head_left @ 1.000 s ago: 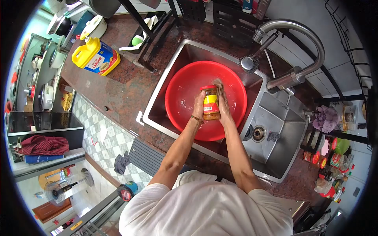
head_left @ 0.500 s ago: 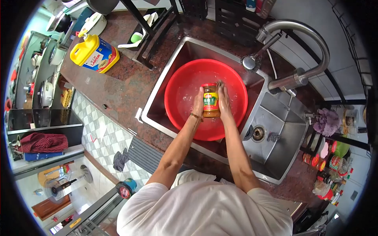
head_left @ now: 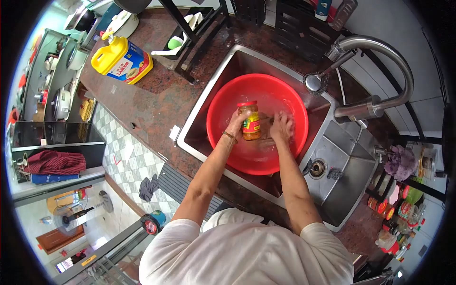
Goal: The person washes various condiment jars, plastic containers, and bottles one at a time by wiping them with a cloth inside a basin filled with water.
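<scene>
Gripping jar with left hand, over water in red basin, inside steel sink. Can't tell how far closed at right hand (blurry), near jar. Near basin, faucet; farther left, black rack and yellow jug. On speckled reddish counter, above checkered floor. Reading "LABOUR" on jug; on jar, only yellow-red label, too small to read.

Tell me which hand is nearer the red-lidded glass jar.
Left. The left hand grips the red-lidded glass jar from its left side; the right hand is off to its right, over the red basin.
</scene>
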Demonstrator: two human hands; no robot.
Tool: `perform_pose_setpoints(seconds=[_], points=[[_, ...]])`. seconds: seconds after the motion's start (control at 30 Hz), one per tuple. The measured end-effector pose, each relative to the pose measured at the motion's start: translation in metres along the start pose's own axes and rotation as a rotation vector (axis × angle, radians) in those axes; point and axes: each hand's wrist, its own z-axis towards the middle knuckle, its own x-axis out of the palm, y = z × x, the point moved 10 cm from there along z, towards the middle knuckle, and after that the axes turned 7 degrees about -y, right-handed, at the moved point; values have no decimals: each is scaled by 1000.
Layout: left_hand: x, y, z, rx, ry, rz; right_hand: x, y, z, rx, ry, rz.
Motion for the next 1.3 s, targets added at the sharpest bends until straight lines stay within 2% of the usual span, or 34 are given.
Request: perform_pose_setpoints(seconds=[0.1, 0.17, 0.2, 0.27, 0.33, 0.4, 0.5, 0.53, 0.63, 0.67, 0.7, 0.77, 0.8, 0.9, 0.93, 1.0, 1.07, 1.1, 1.13, 1.23, 1.27, 1.3], points=[[-12, -18, 8, 266, -70, 522, 97, -35, -4, -66, 67, 66], [0, -30, 4, 464, -78, 844, 126, -57, -12, 332, 372, 865], [8, -41, -4, 447, -148, 1030, 136, -54, -21, 539, 517, 1261], [4, -38, 3, 457, -149, 1134, 80, -21, -31, 562, 586, 1426], [5, -25, 4, 371, -100, 1226, 5, 15, -29, 242, 317, 1311], [15, -13, 1, 217, -4, 1292, -83, 66, -28, -394, -256, 798], [32, -5, -9, 405, 70, 1245, -62, 93, 0, -570, -215, 255], [50, -23, -24, 608, 53, 1214, -55, 85, 21, -437, -69, 330], [59, -37, -27, 537, 145, 744, 25, 55, 44, -68, 531, 1321], [50, -30, -15, 452, 114, 606, 38, 38, 34, 217, 436, 1597], [39, -29, -7, 387, 63, 475, 48, 32, 12, 446, 475, 1540], [26, -22, 10, 274, -44, 193, 26, 13, -11, 523, 85, 1359], [20, -22, 11, 286, -94, 131, 7, 26, -9, 200, 156, 1207], [5, -7, 10, 166, -254, 113, -38, 43, -14, -349, -277, 1097], [3, 8, 18, 135, -192, 170, -41, 47, -6, -323, -220, 1018], [1, 51, 19, -125, -61, -41, -46, 52, 14, -265, -118, 860], [16, 70, 11, -355, 16, -305, -12, 41, 38, -144, -53, 1131], [20, 61, 12, -328, 34, -320, -9, 43, 46, -83, -23, 1267], [23, 52, 11, -304, 50, -335, -29, 41, 39, -95, -93, 1066], [26, 43, 14, -306, 85, -368, 31, 15, 43, -8, 106, 871], [21, 41, 16, -294, 90, -349, 31, 7, 37, -64, 111, 511], [13, 39, 15, -283, 86, -330, 22, 7, 25, -49, 126, 300]])
